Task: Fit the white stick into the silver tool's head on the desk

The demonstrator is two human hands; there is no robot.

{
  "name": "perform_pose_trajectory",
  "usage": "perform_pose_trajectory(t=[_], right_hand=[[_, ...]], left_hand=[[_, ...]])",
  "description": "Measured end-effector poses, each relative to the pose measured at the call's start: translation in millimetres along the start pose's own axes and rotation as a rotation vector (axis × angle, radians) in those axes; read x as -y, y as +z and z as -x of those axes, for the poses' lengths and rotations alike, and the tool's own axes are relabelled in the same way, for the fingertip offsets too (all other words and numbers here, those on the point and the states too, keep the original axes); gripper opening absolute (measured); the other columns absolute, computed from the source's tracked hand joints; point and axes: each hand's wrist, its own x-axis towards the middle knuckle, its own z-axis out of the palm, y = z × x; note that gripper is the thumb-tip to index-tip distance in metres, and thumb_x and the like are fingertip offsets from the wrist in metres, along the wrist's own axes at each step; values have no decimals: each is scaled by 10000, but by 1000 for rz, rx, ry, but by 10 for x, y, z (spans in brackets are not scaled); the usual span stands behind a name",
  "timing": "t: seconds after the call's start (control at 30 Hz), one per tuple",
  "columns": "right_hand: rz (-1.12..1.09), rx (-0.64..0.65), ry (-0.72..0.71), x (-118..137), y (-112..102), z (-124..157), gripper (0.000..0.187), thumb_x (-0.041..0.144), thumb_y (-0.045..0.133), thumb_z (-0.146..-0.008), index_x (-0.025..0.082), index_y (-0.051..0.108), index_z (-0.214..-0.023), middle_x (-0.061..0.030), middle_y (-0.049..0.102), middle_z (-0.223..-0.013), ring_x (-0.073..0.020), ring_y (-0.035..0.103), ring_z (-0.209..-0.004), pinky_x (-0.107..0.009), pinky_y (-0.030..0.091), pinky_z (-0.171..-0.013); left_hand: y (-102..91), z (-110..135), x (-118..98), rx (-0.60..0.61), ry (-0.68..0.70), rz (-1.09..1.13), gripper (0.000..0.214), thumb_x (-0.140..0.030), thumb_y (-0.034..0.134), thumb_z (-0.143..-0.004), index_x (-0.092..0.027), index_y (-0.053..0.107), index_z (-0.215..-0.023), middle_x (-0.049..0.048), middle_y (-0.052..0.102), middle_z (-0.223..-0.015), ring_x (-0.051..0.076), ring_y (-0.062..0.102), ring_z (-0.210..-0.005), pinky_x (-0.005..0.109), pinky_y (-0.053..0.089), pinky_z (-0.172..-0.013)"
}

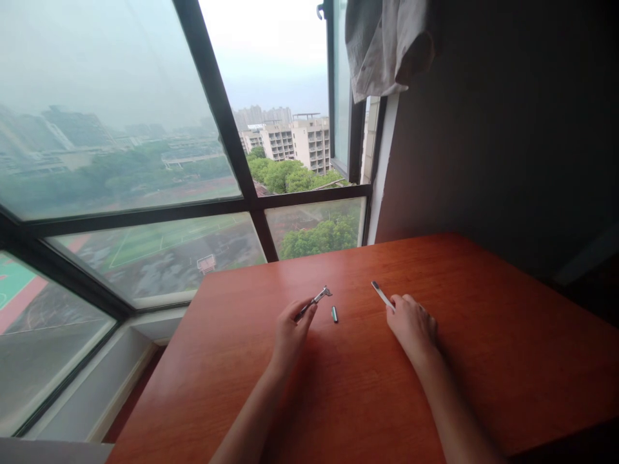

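Observation:
My left hand is closed around the dark handle of a razor, whose silvery head points up and to the right above the table. A small dark strip with a light edge, perhaps a razor cartridge or cover, lies just right of that hand, touched by neither hand. My right hand grips a white toothbrush near its lower end. Dark bristles show at the brush's far tip, which slants up and to the left. Part of each handle is hidden by fingers.
Both hands are over a reddish-brown wooden table. Beyond its far edge stand dark-framed windows, with one pane swung open. A grey cloth hangs at the upper right, beside a dark wall.

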Motion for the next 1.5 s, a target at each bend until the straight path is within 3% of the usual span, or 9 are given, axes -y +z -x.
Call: perform_pose_trajectory(t=[0.43,0.57,0.63,0.83,1.0,1.17,1.3,1.4,1.5], right_hand=[[4,-22,18,-41,-6,-5,202,298,472,-886,227,657,-925,-98,623,-935,-222,621,-812,-274,369,-569],[-58,-91,-38,3,8,-8,212,291,510,-868,239,635,-1030,-94,617,-988,-216,615,-830,-274,377,-585],[-161,-100,-155,61,49,-2,253,272,520,-860,239,615,-1092,-76,620,-1011,-200,615,-832,-273,399,-626],[-594,22,-499,287,149,88,234,256,520,-841,200,648,-1028,-50,640,-884,-176,594,-750,-286,456,-708],[-1032,182,-496,422,22,129,360,360,591,-806,179,618,-1116,-60,645,-919,-171,595,-742,-272,479,-639],[-1210,270,-487,549,-36,107,439,405,627,-782,180,588,-1158,-61,628,-967,-165,601,-758,-274,488,-664],[-1172,250,-499,593,79,75,424,383,615,-791,172,577,-1157,-60,614,-977,-151,599,-706,-271,482,-634],[-891,176,-560,571,149,61,411,340,646,-764,191,596,-1143,-58,608,-996,-161,585,-735,-288,471,-686],[-599,171,-615,555,157,80,465,304,672,-739,240,573,-1189,-54,582,-1072,-201,580,-902,-293,452,-771]], left_hand=[[-6,-13,3,-1,-27,50,293,-386,623,-791,-160,717,-953,56,667,-818,186,570,-746,249,430,-654],[-5,-17,-11,-9,-55,68,311,-408,629,-777,-158,720,-938,58,670,-812,192,572,-744,248,433,-646],[-4,-16,-13,-17,-64,77,315,-411,627,-777,-153,716,-935,60,671,-808,195,579,-751,251,439,-655],[7,-9,16,-1,-48,66,299,-406,585,-814,-148,704,-907,54,650,-766,177,561,-711,245,434,-625],[29,-7,21,65,-64,108,325,-423,563,-827,-142,699,-917,49,623,-724,159,518,-660,245,424,-607],[51,1,-5,97,-86,179,343,-434,570,-818,-142,691,-951,47,613,-736,161,518,-681,251,426,-634],[61,10,5,108,-76,184,339,-433,569,-821,-140,691,-939,37,605,-721,150,503,-662,248,415,-622],[58,9,18,97,-82,169,341,-431,575,-813,-133,690,-931,36,595,-710,148,489,-650,243,404,-606],[52,3,16,90,-83,166,340,-426,577,-811,-132,687,-941,35,594,-713,148,494,-651,245,402,-605]])
